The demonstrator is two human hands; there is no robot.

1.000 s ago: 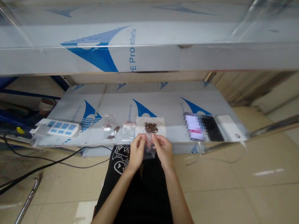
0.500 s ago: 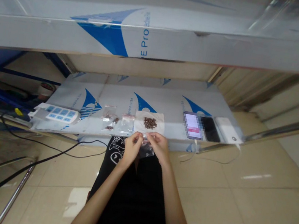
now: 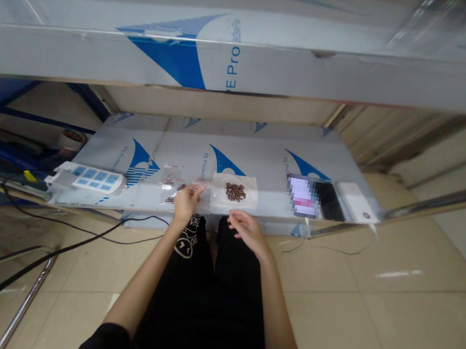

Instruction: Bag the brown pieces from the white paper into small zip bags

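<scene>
My left hand (image 3: 186,203) is at the front edge of the lower shelf, its fingers closed on a clear plastic bag (image 3: 206,195); what is inside the bag is hard to make out. Partly behind that hand lies another small clear bag (image 3: 170,177) with dark brown pieces in it. On a white sheet (image 3: 221,195) sits a heap of small brown metal pieces (image 3: 236,192), perhaps screws. My right hand (image 3: 247,229) hovers just in front of the sheet, fingers loosely stretched and apart, with nothing visible in them.
A white power strip (image 3: 99,180) lies at the shelf's left end. To the right are a phone with a lit screen (image 3: 301,195), a black phone (image 3: 328,201) and a white box-like device (image 3: 353,202) with cables. A film-covered upper shelf (image 3: 279,68) overhangs the back.
My hands were together above my lap with a clear bag between them. The left hand has moved left to the bags on the shelf; the right has drawn slightly away and opened.
</scene>
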